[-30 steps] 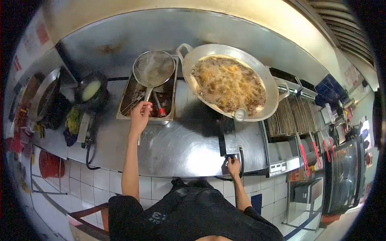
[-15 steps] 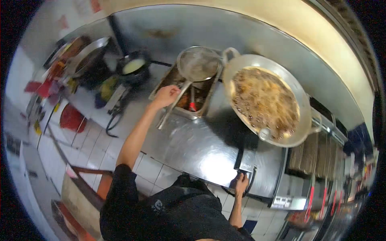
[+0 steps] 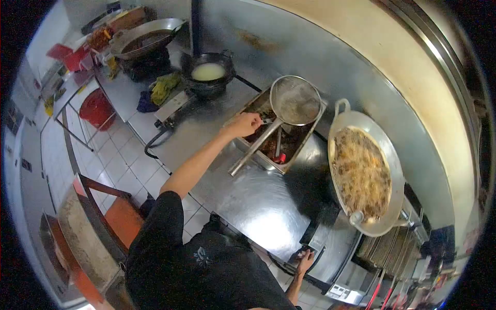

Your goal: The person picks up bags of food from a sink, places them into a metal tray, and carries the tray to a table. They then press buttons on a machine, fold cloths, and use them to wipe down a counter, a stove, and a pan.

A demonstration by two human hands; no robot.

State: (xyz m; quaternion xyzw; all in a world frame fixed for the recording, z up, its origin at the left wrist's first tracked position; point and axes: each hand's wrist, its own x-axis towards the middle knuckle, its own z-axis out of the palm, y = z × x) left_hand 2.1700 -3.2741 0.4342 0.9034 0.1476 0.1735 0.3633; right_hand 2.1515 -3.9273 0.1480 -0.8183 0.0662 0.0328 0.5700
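My left hand (image 3: 244,125) is closed at the left side of a rectangular metal tray (image 3: 267,166), with a small pale piece showing at its fingertips; what it is I cannot make out. Across the tray rests a round mesh strainer (image 3: 294,99), its long handle slanting toward me beside that hand. A utensil with a red part (image 3: 280,158) lies in the tray among dark food bits. My right hand (image 3: 306,262) is low at the counter's front edge, its fingers around the dark control knob of the burner (image 3: 314,232). Above that burner, a large wok (image 3: 385,142) holds bubbling oil and browned food.
A small dark pan (image 3: 209,85) with pale liquid and a wide wok (image 3: 146,42) stand at the left. Green cloth (image 3: 165,88) lies near a hose (image 3: 155,148). A red bucket (image 3: 98,114) is on the floor. Wire baskets with red handles (image 3: 376,289) are at the right.
The view has swung to the left, so the counter appears shifted right. My left hand has gone from beside the strainer's handle to the tray's edge. My right hand stays at the burner knob.
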